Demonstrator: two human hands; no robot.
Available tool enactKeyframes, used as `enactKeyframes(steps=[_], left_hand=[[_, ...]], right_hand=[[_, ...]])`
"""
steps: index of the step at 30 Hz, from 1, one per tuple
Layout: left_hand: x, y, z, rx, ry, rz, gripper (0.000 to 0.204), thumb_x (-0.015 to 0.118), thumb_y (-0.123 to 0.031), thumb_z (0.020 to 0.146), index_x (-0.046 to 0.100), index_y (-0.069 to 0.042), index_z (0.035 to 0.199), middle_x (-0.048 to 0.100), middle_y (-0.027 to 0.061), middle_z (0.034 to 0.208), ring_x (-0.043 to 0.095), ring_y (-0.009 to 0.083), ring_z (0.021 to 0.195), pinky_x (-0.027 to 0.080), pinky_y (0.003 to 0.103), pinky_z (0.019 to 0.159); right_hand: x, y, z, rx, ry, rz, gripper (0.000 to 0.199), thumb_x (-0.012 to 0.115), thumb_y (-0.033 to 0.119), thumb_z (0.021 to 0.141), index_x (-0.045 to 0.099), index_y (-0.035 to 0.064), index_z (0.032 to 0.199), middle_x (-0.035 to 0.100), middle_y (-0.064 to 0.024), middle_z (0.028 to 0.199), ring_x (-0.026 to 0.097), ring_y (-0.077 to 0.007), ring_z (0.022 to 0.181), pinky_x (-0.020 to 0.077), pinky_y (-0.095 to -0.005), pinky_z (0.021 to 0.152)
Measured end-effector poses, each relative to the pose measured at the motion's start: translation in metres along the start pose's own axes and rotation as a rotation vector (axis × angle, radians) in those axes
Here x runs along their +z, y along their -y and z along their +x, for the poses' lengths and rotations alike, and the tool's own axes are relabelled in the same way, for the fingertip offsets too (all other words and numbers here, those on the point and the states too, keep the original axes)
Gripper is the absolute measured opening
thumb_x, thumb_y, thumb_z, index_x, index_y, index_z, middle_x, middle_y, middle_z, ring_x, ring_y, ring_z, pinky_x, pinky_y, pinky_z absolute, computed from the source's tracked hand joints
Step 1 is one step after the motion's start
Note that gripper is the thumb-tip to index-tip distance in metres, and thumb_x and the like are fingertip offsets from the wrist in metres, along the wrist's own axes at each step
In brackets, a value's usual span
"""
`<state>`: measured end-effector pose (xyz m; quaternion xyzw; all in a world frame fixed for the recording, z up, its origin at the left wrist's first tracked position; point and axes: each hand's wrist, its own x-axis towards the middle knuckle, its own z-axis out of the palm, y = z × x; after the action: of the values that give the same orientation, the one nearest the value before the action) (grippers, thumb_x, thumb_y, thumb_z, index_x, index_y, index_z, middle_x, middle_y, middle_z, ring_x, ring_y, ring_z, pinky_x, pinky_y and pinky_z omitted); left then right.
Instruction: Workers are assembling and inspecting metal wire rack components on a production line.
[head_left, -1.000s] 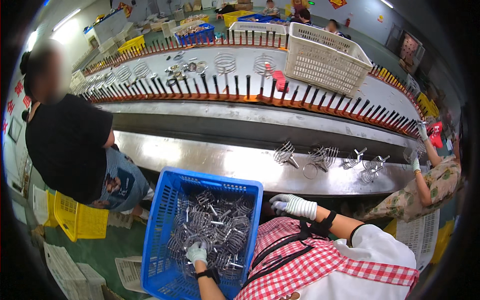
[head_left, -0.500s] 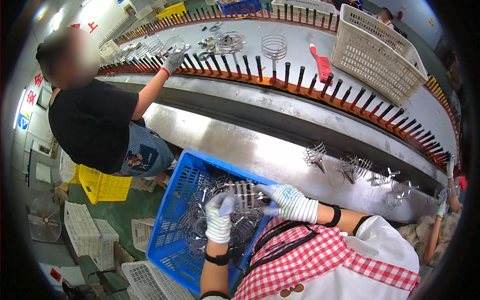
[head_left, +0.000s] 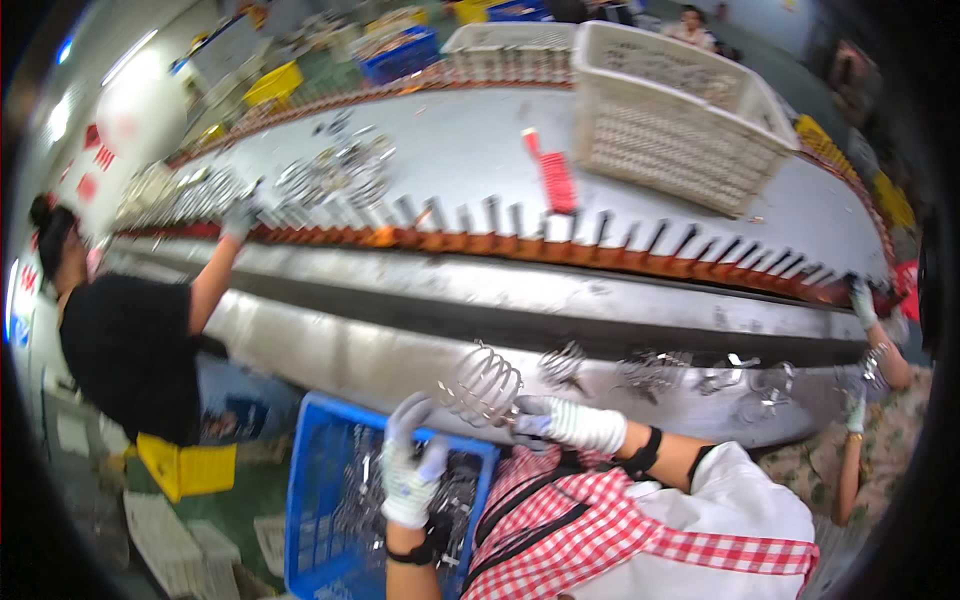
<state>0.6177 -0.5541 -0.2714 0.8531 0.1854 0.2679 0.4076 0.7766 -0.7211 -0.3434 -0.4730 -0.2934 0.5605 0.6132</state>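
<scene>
Before us, a steel bench (head_left: pixel 290 335) bears several wire coils (head_left: pixel 562 364); behind it, a grey table (head_left: pixel 455 140) carries a white basket (head_left: pixel 680 140), a red brush (head_left: pixel 555 182) and metal rings (head_left: pixel 362 165).

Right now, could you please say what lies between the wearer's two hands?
The head view shows a silvery wire coil there, held by the right hand.

2 pale gloves (head_left: pixel 585 425), 2 black wristbands (head_left: pixel 646 450), red-and-white checked apron (head_left: pixel 575 507), white sleeve (head_left: pixel 750 485)

Red characters (head_left: pixel 104 158) stood on the white wall (head_left: pixel 70 145), far L side, but were blurred. No txt was legible w/ certainty.
</scene>
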Motion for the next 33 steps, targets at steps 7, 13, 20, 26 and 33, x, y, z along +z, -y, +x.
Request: enactKeyframes(steps=[7,13,20,26,33], left_hand=[[-0.004,0.048,-0.041,-0.376,-0.193,-0.332,0.035,0.049,-0.003,0.084,0.05,0.002,0.119,0.055,0.0138,0.115,0.052,0.0206,0.106,0.04,0.031,0.094],[0.007,0.066,-0.062,-0.485,-0.166,-0.388,0.033,0.05,-0.016,0.089,0.05,0.004,0.116,0.056,0.0145,0.109,0.054,0.0211,0.101,0.042,0.032,0.091],[-0.061,0.13,-0.171,-0.707,-0.611,-0.511,0.037,0.054,-0.024,0.09,0.051,0.002,0.116,0.058,0.012,0.111,0.053,0.0184,0.105,0.039,0.03,0.093],[-0.084,0.224,-0.317,-1.063,-0.851,-0.542,0.036,0.064,-0.023,0.083,0.052,-0.005,0.112,0.062,0.0063,0.096,0.06,0.0149,0.081,0.051,0.03,0.067],[-0.052,0.335,-0.308,-0.988,-0.54,-0.069,0.039,0.055,-0.011,0.083,0.047,0.004,0.119,0.06,0.0123,0.104,0.057,0.0213,0.094,0.044,0.031,0.086]], right_hand=[[-0.145,0.065,0.015,-0.646,-1.044,-0.744,0.035,0.049,0.03,0.091,0.052,0.0008,0.11,0.06,-0.0083,0.09,0.056,-0.0144,0.089,0.0458,-0.032,0.078],[-0.294,0.056,0.107,-0.258,-1.118,-2.066,0.027,0.049,0.021,0.08,0.06,0.0006,0.094,0.062,-0.015,0.083,0.058,-0.0237,0.075,0.0469,-0.0428,0.07],[-0.266,0.067,0.144,-0.472,-1.076,-1.838,0.018,0.049,0.013,0.076,0.062,0.005,0.085,0.06,-0.0169,0.08,0.057,-0.0326,0.076,0.0446,-0.0433,0.069],[-0.248,0.054,0.183,-0.423,-1.153,-1.101,0.037,0.054,0.03,0.087,0.056,-0.001,0.107,0.062,-0.0187,0.098,0.056,-0.0285,0.087,0.041,-0.035,0.08],[-0.054,0.013,0.143,-0.268,-0.702,-0.773,0.055,0.054,0.034,0.088,0.04,-0.0005,0.129,0.051,-0.0162,0.122,0.048,-0.0229,0.112,0.0365,-0.0326,0.095]])
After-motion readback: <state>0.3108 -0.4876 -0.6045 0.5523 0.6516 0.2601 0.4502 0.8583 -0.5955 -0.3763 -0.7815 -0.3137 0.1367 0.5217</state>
